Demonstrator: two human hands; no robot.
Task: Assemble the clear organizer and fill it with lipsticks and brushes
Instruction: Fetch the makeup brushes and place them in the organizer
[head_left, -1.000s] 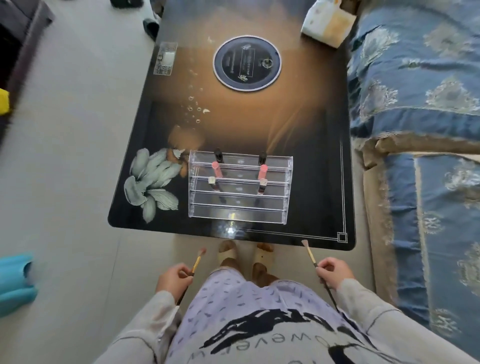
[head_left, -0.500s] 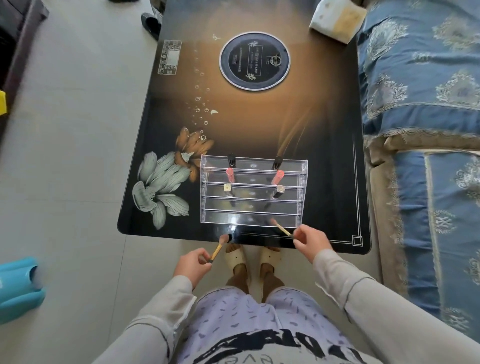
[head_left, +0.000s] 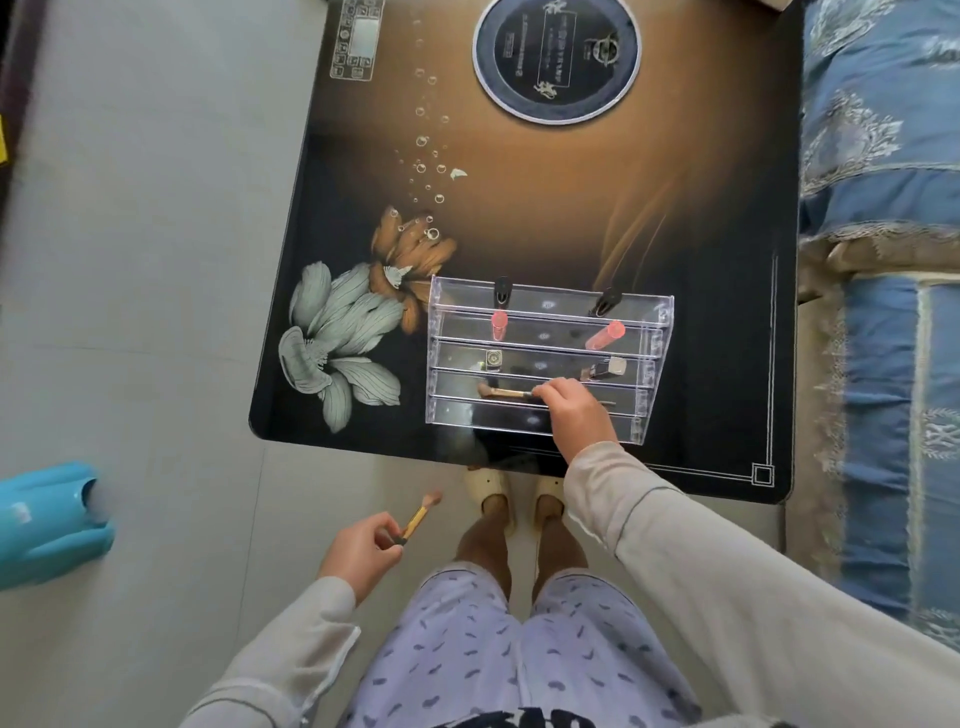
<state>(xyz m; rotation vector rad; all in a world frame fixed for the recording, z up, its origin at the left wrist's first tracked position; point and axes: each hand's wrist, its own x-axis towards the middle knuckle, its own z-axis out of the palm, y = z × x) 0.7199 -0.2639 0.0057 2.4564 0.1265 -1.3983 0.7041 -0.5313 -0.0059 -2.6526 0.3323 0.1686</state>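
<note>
Dark glossy table (head_left: 519, 218) with flower artwork, far edge cut off at the top of the view; blue patterned cover (head_left: 883, 208) along the right, cut off by the frame. Round black disc (head_left: 557, 57) near the far end, partly cut off, bearing white writing too small to read; small printed panel (head_left: 357, 41) to its left, likewise unreadable. Clear organizer (head_left: 545, 364) near the front edge of the table, five tiers stepping back, with six lipsticks in the three rear tiers: two black, two pink (head_left: 605, 335), two with pale caps. No brand legible on any. Right hand (head_left: 576, 415) over the front tiers, fingers closed on the handle of a brush (head_left: 506, 392) lying sideways along the fourth tier, bristles pointing left; rest of handle hidden under the hand. Left hand (head_left: 358, 556) low, off the table, pinching a second brush (head_left: 422, 514), bristles up.
</note>
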